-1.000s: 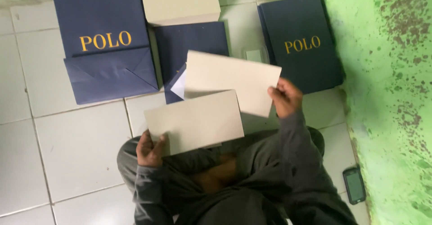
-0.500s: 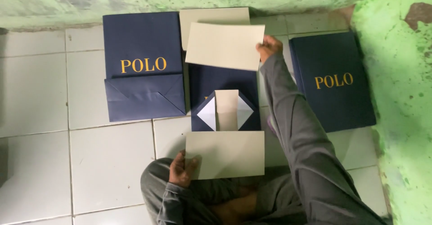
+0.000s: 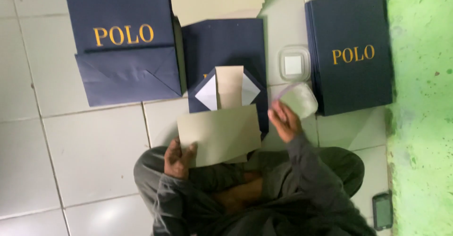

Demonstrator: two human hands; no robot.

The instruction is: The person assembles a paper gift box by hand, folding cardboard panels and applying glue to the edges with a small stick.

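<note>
My left hand (image 3: 177, 158) grips the lower left corner of a beige cardboard sheet (image 3: 219, 132), held flat over my lap. Just beyond it lies a flat navy paper bag (image 3: 225, 45) with its bottom flap folded open, showing white corners and a beige insert (image 3: 229, 86). My right hand (image 3: 283, 120) holds a translucent round lid (image 3: 298, 99) just above the floor. Right behind the lid, a small clear plastic container (image 3: 293, 64) sits on the tiles.
One stack of navy bags with gold lettering (image 3: 120, 42) lies at far left, another (image 3: 351, 52) at far right. Beige sheets (image 3: 214, 0) are piled at the top. A green wall (image 3: 420, 108) runs along the right, with a phone (image 3: 382, 211) on the floor beside it.
My right hand has left the second beige sheet on the pile at the far side, come back toward me, and taken hold of the translucent lid. The left hand still holds its sheet.
</note>
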